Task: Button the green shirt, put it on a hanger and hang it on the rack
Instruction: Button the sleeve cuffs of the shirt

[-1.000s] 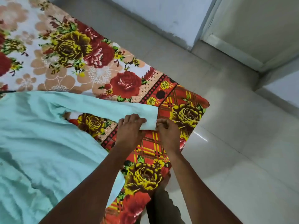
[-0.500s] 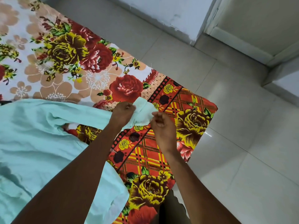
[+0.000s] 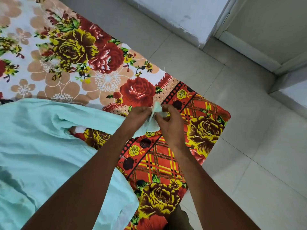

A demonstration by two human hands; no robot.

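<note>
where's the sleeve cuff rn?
Head view, centre: the cuff is pinched between the left hand and right hand, above the bedsheet's plaid corner.

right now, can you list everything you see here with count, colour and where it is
green shirt: one, pale mint green, spread over the left and lower left of the bedsheet
sleeve cuff: one, mint green, lifted between both hands near the sheet's right part
floral bedsheet: one, white, red, yellow and orange plaid, under the shirt
tiled floor: grey, right and top
wall: pale, top centre
door frame: pale, top right
left hand: fingers pinch the cuff
right hand: fingers pinch the cuff
</note>
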